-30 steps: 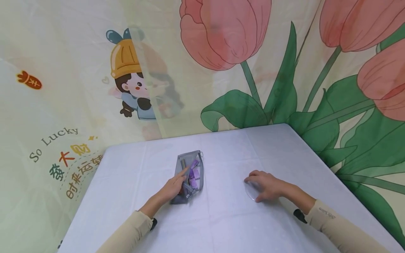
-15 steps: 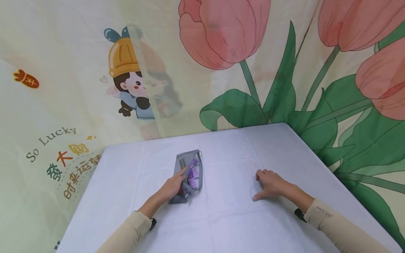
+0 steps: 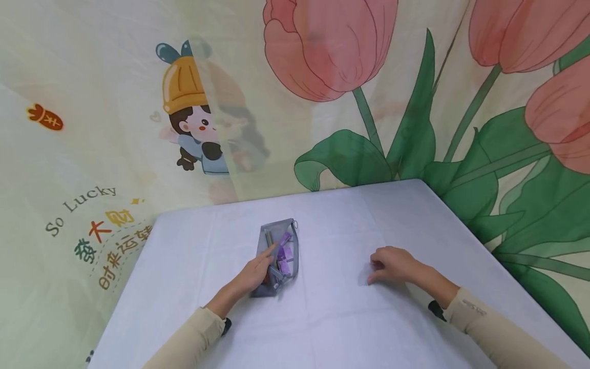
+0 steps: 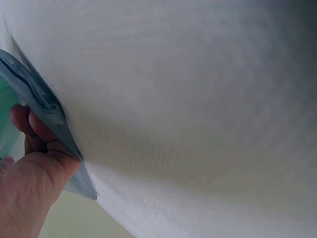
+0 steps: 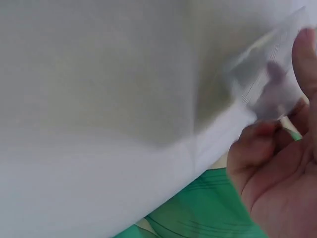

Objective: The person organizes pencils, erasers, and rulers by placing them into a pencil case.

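A grey mesh zip pouch (image 3: 293, 264) lies on the white-covered table, left of the middle. Purple pieces (image 3: 286, 253) and slim pen-like items show through the mesh. My left hand (image 3: 252, 271) grips the pouch's near left side; in the left wrist view the thumb lies against the edge of the mesh pouch (image 4: 57, 119), fingers curled on the other side. To the right, my right hand (image 3: 394, 264) holds a thin clear plastic piece (image 3: 364, 275) between thumb and fingers. Fine lines mark the clear piece (image 5: 262, 64) in the right wrist view; its exact kind is unclear.
The white cloth (image 3: 332, 318) covers the whole tabletop. Behind it hangs a printed curtain (image 3: 276, 143) with tulips and a cartoon figure. The table's right edge (image 3: 479, 243) runs beyond the right hand.
My right hand has moved slightly right, and its thumb and fingers have drawn closer together on the clear piece. The left hand and the pouch stay in place.
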Action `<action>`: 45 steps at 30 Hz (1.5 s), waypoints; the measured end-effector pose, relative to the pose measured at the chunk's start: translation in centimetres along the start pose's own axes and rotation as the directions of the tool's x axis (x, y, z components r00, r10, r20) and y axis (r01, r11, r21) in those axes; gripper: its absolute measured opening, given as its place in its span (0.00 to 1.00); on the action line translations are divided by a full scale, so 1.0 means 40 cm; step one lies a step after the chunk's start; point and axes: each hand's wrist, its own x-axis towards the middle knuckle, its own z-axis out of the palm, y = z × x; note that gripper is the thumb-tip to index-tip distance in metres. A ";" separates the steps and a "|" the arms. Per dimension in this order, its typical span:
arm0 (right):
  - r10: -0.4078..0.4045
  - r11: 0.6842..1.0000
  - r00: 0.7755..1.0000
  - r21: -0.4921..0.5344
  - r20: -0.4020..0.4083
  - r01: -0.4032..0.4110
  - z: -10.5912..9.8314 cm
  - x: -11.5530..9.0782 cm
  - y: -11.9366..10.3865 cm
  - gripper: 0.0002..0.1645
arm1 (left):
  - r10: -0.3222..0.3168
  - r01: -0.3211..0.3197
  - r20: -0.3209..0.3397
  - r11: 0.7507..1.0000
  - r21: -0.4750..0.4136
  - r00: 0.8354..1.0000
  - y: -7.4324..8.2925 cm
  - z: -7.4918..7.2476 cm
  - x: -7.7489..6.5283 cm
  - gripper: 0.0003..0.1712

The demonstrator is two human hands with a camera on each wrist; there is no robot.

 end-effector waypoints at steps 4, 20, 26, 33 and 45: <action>-0.066 0.981 0.997 0.183 0.044 0.057 -0.021 0.026 -0.001 0.13 | 0.005 -0.005 0.006 1.000 -0.007 1.000 -0.003 -0.001 0.002 0.29; 0.219 0.852 0.950 0.518 -0.224 -0.074 -0.049 0.167 -0.111 0.15 | -0.002 0.002 -0.011 1.000 -0.005 1.000 -0.001 -0.009 -0.004 0.29; 0.298 0.775 0.934 0.622 -0.199 -0.114 -0.014 0.224 -0.138 0.13 | 0.008 -0.008 -0.013 1.000 0.003 1.000 -0.002 -0.010 -0.006 0.29; 0.368 0.599 0.927 0.780 -0.070 -0.179 0.043 0.293 -0.205 0.15 | 0.007 -0.007 -0.058 1.000 0.006 0.998 0.005 -0.007 -0.008 0.28; 0.345 0.359 0.933 0.903 0.106 -0.235 0.126 0.368 -0.315 0.10 | 0.013 -0.012 -0.094 1.000 0.010 0.995 0.014 -0.009 -0.009 0.29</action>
